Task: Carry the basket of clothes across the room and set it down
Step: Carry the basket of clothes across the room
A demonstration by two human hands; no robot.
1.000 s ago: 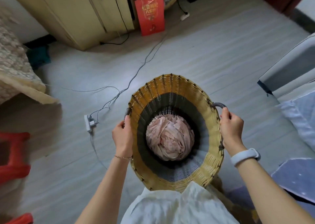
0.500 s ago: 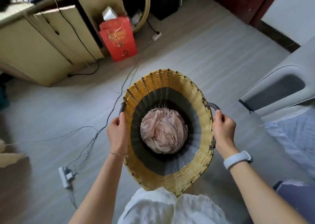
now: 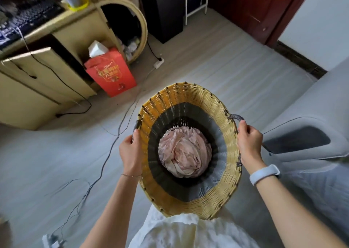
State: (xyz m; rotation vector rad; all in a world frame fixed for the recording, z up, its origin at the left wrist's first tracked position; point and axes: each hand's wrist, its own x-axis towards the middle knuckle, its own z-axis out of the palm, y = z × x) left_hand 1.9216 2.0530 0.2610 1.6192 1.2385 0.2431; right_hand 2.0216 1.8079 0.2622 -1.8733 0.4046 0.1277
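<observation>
The basket [image 3: 188,104] I held was woven wicker, rough and matt, yellow at the rim and dark grey lower down, with wrapped dark handles. The clothes [image 3: 184,152] in it were thin, crumpled pink cloth. The floor [image 3: 217,62] looked like smooth, pale wood-grain board. The bag [image 3: 111,74] was glossy red paper. My band [image 3: 264,174] looked like smooth matt plastic.

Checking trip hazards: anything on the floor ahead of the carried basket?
Yes. Cables trail across the floor left of the basket, toward a power strip, with a red bag beyond. The floor straight ahead looks bare. Left hand and right hand grip the handles.
</observation>
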